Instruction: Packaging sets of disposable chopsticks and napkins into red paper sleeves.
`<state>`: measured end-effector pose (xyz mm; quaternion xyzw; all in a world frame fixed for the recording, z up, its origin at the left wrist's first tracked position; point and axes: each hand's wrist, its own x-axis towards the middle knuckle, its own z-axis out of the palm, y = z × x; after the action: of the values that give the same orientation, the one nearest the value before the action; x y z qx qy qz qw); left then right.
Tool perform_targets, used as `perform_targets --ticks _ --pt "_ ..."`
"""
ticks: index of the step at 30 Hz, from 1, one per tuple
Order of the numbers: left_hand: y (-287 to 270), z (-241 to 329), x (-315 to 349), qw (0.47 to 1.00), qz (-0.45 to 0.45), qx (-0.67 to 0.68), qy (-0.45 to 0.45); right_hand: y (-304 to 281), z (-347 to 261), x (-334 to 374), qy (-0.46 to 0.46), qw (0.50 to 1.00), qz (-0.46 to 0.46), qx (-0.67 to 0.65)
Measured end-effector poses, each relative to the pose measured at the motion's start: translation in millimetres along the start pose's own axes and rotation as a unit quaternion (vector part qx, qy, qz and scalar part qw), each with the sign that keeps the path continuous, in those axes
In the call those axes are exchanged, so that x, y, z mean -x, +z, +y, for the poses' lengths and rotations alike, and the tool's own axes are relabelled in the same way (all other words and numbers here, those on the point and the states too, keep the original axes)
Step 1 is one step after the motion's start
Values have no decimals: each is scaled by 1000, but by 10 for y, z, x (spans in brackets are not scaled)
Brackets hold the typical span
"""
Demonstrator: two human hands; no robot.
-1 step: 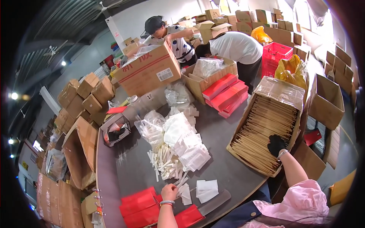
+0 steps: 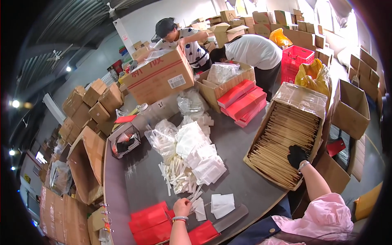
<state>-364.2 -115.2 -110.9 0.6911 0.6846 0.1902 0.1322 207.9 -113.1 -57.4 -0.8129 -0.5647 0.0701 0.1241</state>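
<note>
My bare left hand (image 2: 182, 207) is at the near edge of the table, its fingers pinched at a thin white strip (image 2: 196, 193). Just right of it lie a folded white slip (image 2: 199, 209) and a small stack of white packets (image 2: 222, 204). Red flat sleeves (image 2: 151, 222) lie beside and under that wrist; a clear plastic sleeve (image 2: 231, 217) sticks out of another red one (image 2: 204, 233). My right hand (image 2: 297, 156), in a black glove, rests on rows of thin tan sticks (image 2: 281, 139) in an open carton (image 2: 250, 160). Its fingertips are hidden.
White packets (image 2: 196, 143) and loose strips (image 2: 178, 173) form a pile mid-table. Red bundles (image 2: 243, 102) lie behind it. A wire basket (image 2: 125, 141) stands at the left edge. Two people work across the table at large cartons (image 2: 161, 77). More boxes (image 2: 351, 108) crowd the right.
</note>
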Motion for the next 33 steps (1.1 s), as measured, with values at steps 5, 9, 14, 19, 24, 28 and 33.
perform_targets --ticks 5,9,14,19,24,28,33 --pt "-2 61 131 994 70 -66 56 -5 53 15 -20 999 -3 -42" --pt "164 412 226 987 24 50 150 -8 23 4 17 999 -15 -50" --pt "430 889 243 938 -66 36 338 215 127 -45 10 996 48 -72" --pt "695 888 143 969 -17 29 243 169 -20 52 -6 975 178 -132" --pt "846 846 71 971 11 -26 236 27 -412 423 -22 884 94 -457" --pt "810 930 86 974 15 -63 215 807 -718 855 -108 680 -25 -724" --pt "927 710 78 987 13 -37 157 319 -1368 1664 -52 809 -128 -572"
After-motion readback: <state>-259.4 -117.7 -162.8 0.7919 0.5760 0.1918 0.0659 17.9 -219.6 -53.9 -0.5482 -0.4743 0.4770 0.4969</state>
